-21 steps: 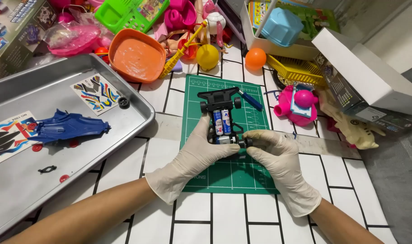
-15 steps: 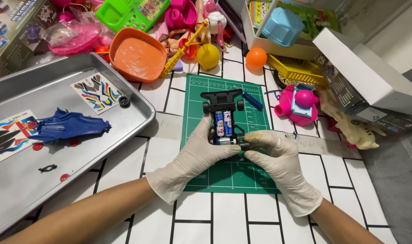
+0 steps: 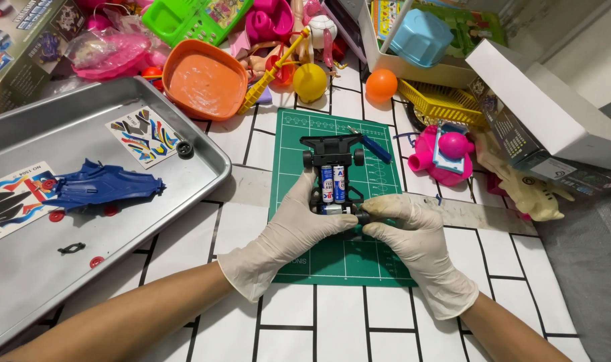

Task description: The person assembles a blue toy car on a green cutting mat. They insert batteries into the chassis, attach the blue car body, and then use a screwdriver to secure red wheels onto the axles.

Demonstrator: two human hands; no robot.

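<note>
Two gloved hands meeting over a black toy car chassis (image 3: 333,175) lying on a green cutting mat (image 3: 339,248). Left hand (image 3: 289,234) lying along the chassis's left side, fingers closed against its near end; right hand (image 3: 413,234) pinching the near right corner, thumb and forefinger together on a small dark part there, likely a wheel or gear, too small to tell. Two cylindrical batteries (image 3: 332,183) sitting side by side in the open middle of the chassis.

Judging by looks: light, stiff moulded plastic, thin in places and likely to snap at clips and axle posts; batteries adding most of the weight and perhaps slipping out if tipped. Best gripping by the long side rails, not by wheels or the front bumper. Thin gloves probably lending some grip on the glossy plastic.

Lying to the left, a dull metal tray (image 3: 205,151) with raised rim, holding a blue car body (image 3: 98,188), a sticker sheet (image 3: 145,135) and small red rings. Resting beyond the mat, a blue screwdriver (image 3: 372,147), an orange bowl (image 3: 201,80), yellow and orange balls, pink toys. White tiled tabletop beneath.
</note>
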